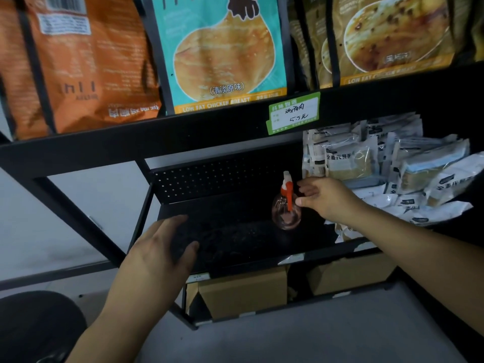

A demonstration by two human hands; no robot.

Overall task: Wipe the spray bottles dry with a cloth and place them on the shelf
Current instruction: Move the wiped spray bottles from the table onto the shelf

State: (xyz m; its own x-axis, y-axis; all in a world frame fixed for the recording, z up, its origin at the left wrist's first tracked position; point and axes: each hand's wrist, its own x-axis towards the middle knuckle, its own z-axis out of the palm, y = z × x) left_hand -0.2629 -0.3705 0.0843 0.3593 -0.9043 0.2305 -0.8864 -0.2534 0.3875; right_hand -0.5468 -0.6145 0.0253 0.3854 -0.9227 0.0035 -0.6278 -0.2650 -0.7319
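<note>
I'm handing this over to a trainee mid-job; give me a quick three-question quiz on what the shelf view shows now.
1. True or false: the spray bottle stands upright on the black shelf.
2. Which of the hands is next to the bottle's orange trigger? A) left hand B) right hand
3. Fill in: to the right of the bottle lies a pile of white ____.

Key: 1 true. 2 B; its fingers are open, not gripping. 3 packets.
</note>
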